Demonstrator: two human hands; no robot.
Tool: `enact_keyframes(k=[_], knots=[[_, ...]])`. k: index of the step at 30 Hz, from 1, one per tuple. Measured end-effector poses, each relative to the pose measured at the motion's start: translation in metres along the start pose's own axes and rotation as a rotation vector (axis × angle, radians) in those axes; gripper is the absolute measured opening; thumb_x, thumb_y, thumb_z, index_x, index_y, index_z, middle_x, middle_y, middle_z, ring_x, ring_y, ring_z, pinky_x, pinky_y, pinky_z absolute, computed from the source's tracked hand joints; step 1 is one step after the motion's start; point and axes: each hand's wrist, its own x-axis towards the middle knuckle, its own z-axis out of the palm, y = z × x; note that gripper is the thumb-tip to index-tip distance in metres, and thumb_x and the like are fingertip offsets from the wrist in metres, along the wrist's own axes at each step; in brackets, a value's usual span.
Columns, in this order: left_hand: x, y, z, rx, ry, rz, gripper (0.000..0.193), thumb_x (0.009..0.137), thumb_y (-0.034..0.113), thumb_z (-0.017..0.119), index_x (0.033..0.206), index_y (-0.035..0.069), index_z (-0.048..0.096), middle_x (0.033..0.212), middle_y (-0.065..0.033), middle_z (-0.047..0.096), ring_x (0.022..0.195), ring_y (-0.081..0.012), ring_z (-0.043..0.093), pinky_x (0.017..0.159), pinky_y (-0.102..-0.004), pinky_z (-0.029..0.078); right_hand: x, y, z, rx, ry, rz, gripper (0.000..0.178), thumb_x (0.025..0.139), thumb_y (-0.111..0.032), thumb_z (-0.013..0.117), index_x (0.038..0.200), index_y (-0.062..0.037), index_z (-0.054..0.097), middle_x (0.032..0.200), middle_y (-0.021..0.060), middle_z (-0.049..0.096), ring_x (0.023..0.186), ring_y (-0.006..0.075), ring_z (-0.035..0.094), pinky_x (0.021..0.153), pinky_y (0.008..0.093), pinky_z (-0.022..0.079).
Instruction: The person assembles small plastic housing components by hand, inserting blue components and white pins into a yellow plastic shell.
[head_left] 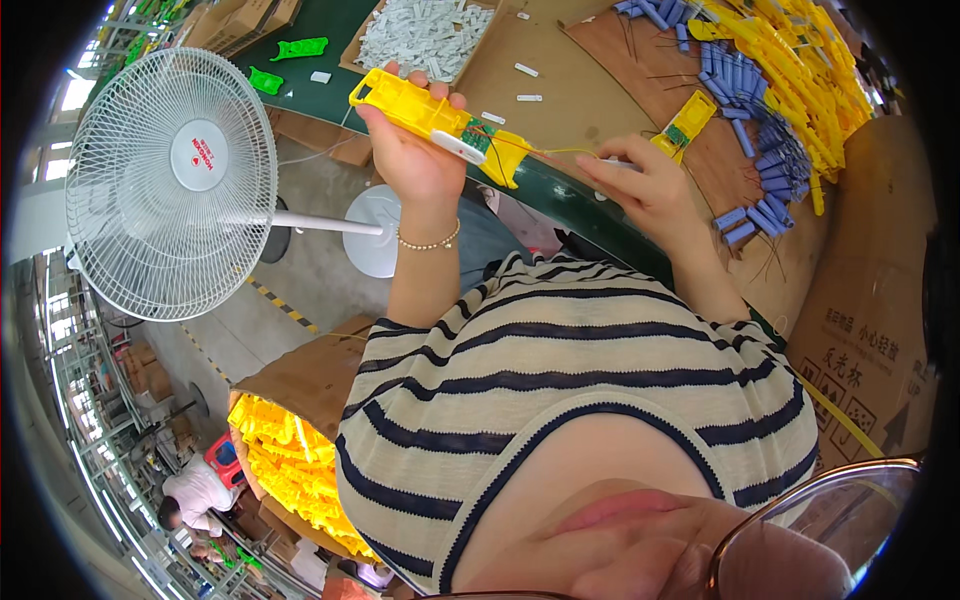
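My left hand (pixel 420 155) is wrapped around a long yellow plastic housing (pixel 400 98), raised over the table's near edge. In its right part are a green circuit board (pixel 476 135) and a white oval piece (pixel 458 146). Thin red and yellow wires (pixel 560 152) stretch from this housing toward my right hand (pixel 645 190). The fingers of that hand are pinched together at the wires; a small white bit shows between them, too small to name. Just beyond my right hand is a second yellow part (pixel 685 125) with a green board in it.
On the table are a box of small white pieces (pixel 425 40), blue cylindrical cells (pixel 740 85) with leads, and a yellow housing pile (pixel 815 80). Green plastic parts (pixel 300 48) lie far left. A white fan (pixel 172 185) stands left; a carton of yellow parts (pixel 290 470) sits below it.
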Motion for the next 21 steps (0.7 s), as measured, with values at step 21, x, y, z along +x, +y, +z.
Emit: enact_keyframes(k=[21], knots=[[-0.007,-0.016,0.001,0.111,0.129,0.315,0.044,0.093,0.049,0.041,0.121,0.014,0.037,0.105,-0.0049,0.044,0.099,-0.0212,0.048,0.101,-0.0503,0.036,-0.009,-0.017,0.023,0.213,0.049,0.032,0.038,0.071,0.004,0.064,0.106,-0.0117,0.067,0.086,0.008,0.059,0.072,0.021,0.058,0.059,0.0292,0.046]])
